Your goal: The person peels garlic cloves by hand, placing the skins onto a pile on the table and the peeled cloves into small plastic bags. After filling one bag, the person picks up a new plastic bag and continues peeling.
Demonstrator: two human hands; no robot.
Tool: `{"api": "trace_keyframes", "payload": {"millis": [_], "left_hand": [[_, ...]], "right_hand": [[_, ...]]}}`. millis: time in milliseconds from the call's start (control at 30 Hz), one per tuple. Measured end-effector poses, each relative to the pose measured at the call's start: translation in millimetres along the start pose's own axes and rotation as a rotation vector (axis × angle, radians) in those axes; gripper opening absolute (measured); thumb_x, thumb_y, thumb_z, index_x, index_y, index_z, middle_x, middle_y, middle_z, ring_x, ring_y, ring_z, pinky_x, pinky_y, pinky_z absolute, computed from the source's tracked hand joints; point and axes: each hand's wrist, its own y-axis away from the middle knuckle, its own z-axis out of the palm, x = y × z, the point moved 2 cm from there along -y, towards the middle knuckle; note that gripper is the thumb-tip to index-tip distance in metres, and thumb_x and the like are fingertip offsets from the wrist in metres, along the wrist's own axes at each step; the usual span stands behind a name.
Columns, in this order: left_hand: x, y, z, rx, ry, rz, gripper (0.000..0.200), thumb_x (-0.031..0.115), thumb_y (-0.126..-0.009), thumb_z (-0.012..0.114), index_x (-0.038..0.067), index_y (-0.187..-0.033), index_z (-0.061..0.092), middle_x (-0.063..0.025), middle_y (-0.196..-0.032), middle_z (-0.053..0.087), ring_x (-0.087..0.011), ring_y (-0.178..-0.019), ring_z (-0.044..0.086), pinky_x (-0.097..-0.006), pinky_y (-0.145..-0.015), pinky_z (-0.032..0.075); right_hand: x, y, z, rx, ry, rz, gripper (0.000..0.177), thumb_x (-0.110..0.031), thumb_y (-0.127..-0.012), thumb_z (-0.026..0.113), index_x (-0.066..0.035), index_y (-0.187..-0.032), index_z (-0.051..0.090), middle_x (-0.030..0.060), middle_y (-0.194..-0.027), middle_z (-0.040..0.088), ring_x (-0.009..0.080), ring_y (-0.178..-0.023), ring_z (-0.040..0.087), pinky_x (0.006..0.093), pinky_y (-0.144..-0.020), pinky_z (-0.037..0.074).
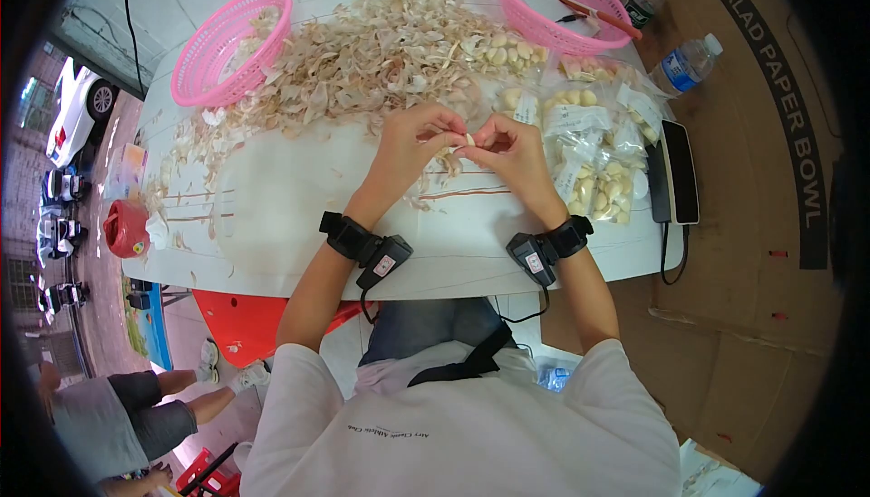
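Between both my hands, over the white table [299, 216], is a small pale garlic clove [469, 139]. My left hand [421, 139] pinches it with thumb and forefinger from the left. From the right, the fingertips of my right hand [507, 145] close on the same clove. Just beyond my hands spreads a large heap of dry garlic skins [362, 57]. A few loose skins lie under my fingers. To the right of my right hand are several clear bags of peeled garlic cloves [612, 191], some with white labels.
Pink baskets stand at the back left [195, 67] and back right [566, 35]. Two plastic bottles [686, 65], a phone on a black device [678, 171] and a large cardboard box [752, 180] border the right side. A red container [125, 228] sits at the left edge. Another person [136, 420] is at lower left.
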Motion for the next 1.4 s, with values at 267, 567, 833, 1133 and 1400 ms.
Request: {"api": "trace_keyframes", "payload": {"millis": [267,567,833,1133,1400], "left_hand": [[-3.2,0.1,-1.4,-0.006,-0.049,0.037,0.005,-0.001,-0.077,0.067,-0.001,-0.082,0.065,-0.0043,-0.081,0.065,-0.0098,-0.075,0.062,-0.0248,-0.070,0.051],[-1.4,0.1,-0.2,-0.006,-0.087,-0.009,0.008,0.001,-0.078,0.068,0.000,-0.086,0.065,-0.0046,-0.082,0.067,-0.0101,-0.077,0.063,-0.0248,-0.069,0.052],[-1.1,0.3,-1.4,-0.022,-0.060,0.003,0.010,0.003,-0.079,0.067,-0.001,-0.087,0.065,-0.0050,-0.082,0.067,-0.0101,-0.076,0.063,-0.0249,-0.070,0.052],[-5.0,-0.5,-1.1,-0.054,-0.063,-0.010,0.007,0.001,-0.080,0.065,-0.002,-0.087,0.063,-0.0042,-0.080,0.065,-0.0086,-0.076,0.061,-0.0239,-0.069,0.051],[-0.7,0.5,0.0,-0.050,-0.119,0.019,0.006,0.001,-0.079,0.062,-0.002,-0.084,0.060,-0.0026,-0.077,0.063,-0.0090,-0.074,0.059,-0.0244,-0.068,0.049]], "right_hand": [[1.3,0.1,-0.4,0.006,0.054,-0.003,0.023,-0.008,-0.073,0.078,-0.001,-0.071,0.056,-0.0020,-0.061,0.055,0.0020,-0.057,0.048,0.0189,-0.052,0.040],[-3.0,0.3,-0.8,0.016,0.100,-0.010,0.024,-0.008,-0.072,0.078,0.000,-0.072,0.055,-0.0003,-0.063,0.056,0.0036,-0.059,0.051,0.0197,-0.053,0.043],[2.9,-0.6,-1.3,0.026,0.094,-0.040,0.024,-0.007,-0.072,0.078,0.001,-0.074,0.055,0.0012,-0.067,0.058,0.0050,-0.060,0.053,0.0206,-0.055,0.046],[0.0,-0.1,-1.2,0.013,0.125,-0.047,0.024,-0.007,-0.073,0.078,0.001,-0.072,0.055,0.0024,-0.066,0.058,0.0048,-0.059,0.053,0.0209,-0.053,0.044],[-3.0,0.6,-0.9,0.010,0.103,-0.055,0.022,-0.005,-0.073,0.077,0.002,-0.073,0.056,0.0034,-0.067,0.059,0.0057,-0.061,0.056,0.0202,-0.055,0.046]]}}
